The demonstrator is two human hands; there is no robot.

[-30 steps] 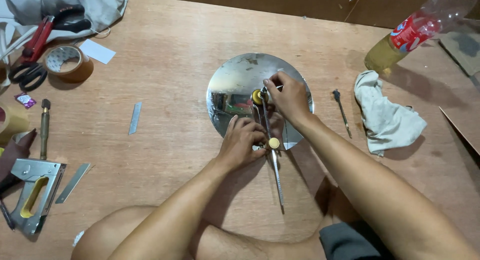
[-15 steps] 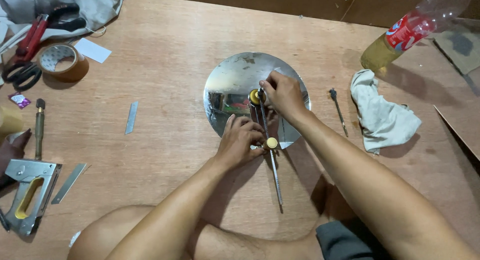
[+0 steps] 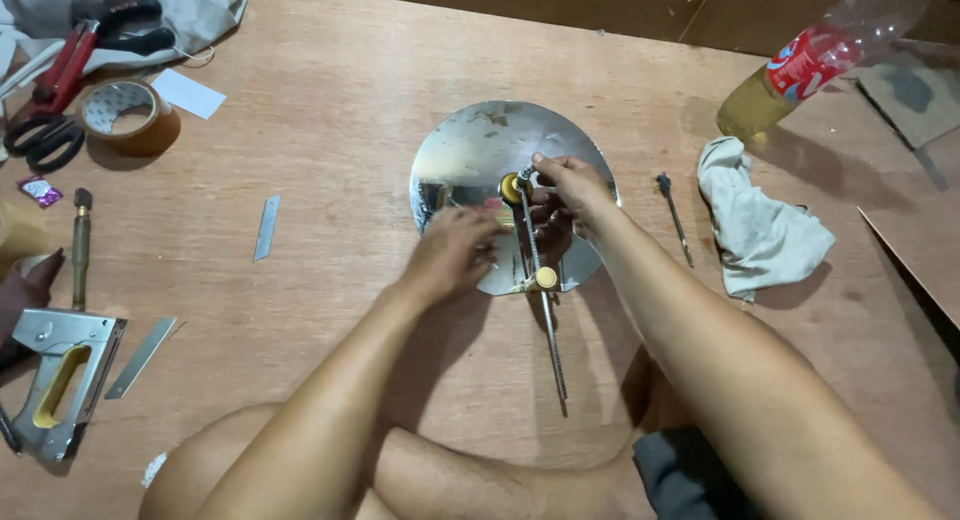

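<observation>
Open board far of the round mirror (image 3: 470,155) — bare wood up to the far edge. Left of the mirror a wide open stretch, broken only by a small metal strip (image 3: 266,227). Far left crowded: tape roll (image 3: 130,118), scissors (image 3: 45,140), red pliers (image 3: 75,50), staple gun (image 3: 55,380), a second metal strip (image 3: 141,356). Right passage narrow — thin metal pin (image 3: 675,218), crumpled rag (image 3: 760,230), tilted bottle (image 3: 810,65). Near side blocked by both forearms and the long rod (image 3: 553,350).

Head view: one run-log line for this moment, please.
left hand flat on round mirror | right hand gripping compass cutter head | rag right
</observation>
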